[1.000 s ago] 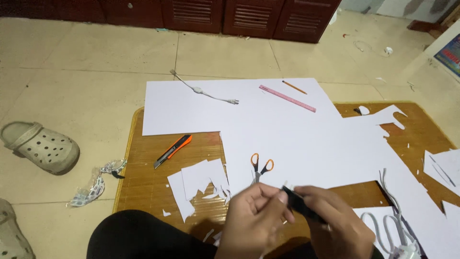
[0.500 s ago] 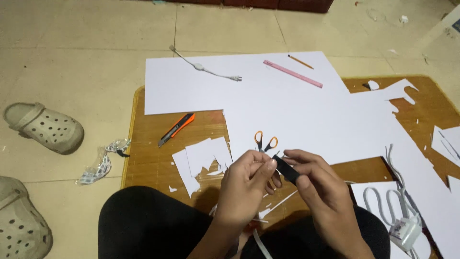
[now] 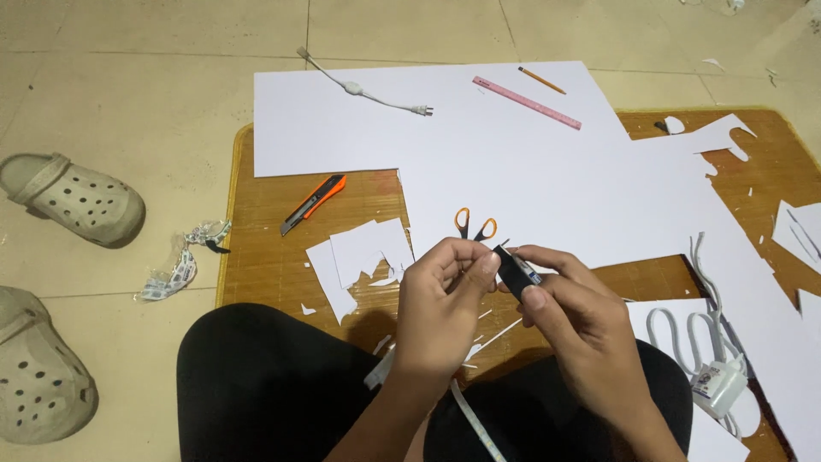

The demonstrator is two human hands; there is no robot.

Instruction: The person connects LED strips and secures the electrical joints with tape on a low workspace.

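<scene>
Above the lap, over a wooden floor mat (image 3: pixel 274 257), the right hand (image 3: pixel 573 316) pinches a small black rectangular piece (image 3: pixel 514 272); the left hand (image 3: pixel 440 299) closes fingertips on its end, near orange-handled scissors (image 3: pixel 475 224).

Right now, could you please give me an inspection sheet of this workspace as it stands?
Surface: wooden board on tiled floor, under white sheets.
Job's things: small black piece pinched between left hand and right hand.
Clutter: scissors, orange knife, pink ruler, pencil, paper scraps.
Grippers: both hands closed on the piece.
Cables: white lead; coiled white cable.
Surroundings: two clogs.
</scene>
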